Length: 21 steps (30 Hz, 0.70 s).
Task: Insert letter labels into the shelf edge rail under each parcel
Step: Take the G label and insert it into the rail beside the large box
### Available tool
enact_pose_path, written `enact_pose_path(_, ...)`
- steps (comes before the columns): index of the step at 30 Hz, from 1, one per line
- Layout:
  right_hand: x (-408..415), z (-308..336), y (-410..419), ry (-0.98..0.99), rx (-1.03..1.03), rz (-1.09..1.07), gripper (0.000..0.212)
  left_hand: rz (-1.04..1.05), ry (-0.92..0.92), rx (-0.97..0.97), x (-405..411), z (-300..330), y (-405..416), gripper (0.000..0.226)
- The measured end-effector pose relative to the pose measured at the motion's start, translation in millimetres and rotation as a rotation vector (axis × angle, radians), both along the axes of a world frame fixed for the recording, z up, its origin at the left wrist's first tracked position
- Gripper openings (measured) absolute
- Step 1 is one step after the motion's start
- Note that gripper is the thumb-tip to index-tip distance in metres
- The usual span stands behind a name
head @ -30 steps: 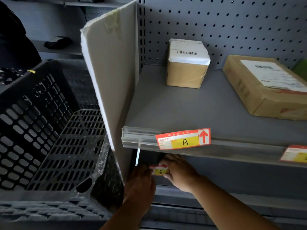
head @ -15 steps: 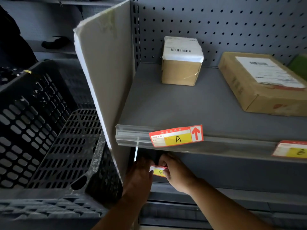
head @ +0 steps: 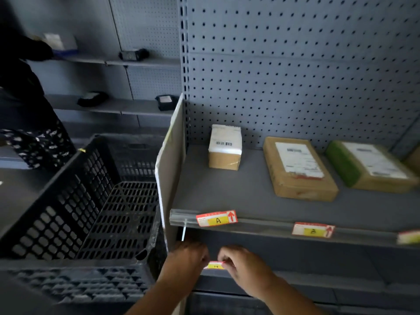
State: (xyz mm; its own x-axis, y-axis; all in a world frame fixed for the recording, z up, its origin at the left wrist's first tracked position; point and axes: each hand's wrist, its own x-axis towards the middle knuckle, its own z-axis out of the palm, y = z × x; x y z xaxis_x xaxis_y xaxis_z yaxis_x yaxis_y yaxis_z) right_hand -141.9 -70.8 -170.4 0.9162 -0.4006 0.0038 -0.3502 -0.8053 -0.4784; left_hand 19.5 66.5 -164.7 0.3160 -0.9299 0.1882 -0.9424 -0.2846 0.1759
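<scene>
Label (head: 214,265) is pinched at both ends, left hand (head: 187,261) and right hand (head: 244,266) level, its long axis lying left-right along the lower shelf rail (head: 295,278), under label A (head: 217,218).

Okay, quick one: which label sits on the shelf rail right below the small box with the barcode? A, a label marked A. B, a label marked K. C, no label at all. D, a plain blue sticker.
A: the red and yellow label in the shelf rail, below the small box, carries a handwritten A.
</scene>
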Motion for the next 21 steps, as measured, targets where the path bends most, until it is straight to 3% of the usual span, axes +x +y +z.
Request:
enact_pose_path(4,-20,31,12,-0.019,-0.054,0.065,0.007,-0.077,-0.063,-0.02,-6,34,18,0.014)
enact_pose_path(9,-36,62,28,-0.02,-0.232,0.12,0.002,-0.064,0.018,-0.036,-22,59,40,0.01)
enact_pose_path(14,-54,92,54,-0.031,-0.455,0.104,0.015,-0.105,0.071,-0.101,-51,85,55,0.006)
enact_pose_path(21,-86,107,95,-0.027,-0.455,-0.002,0.036,-0.163,0.088,-0.162,-83,105,74,0.006)
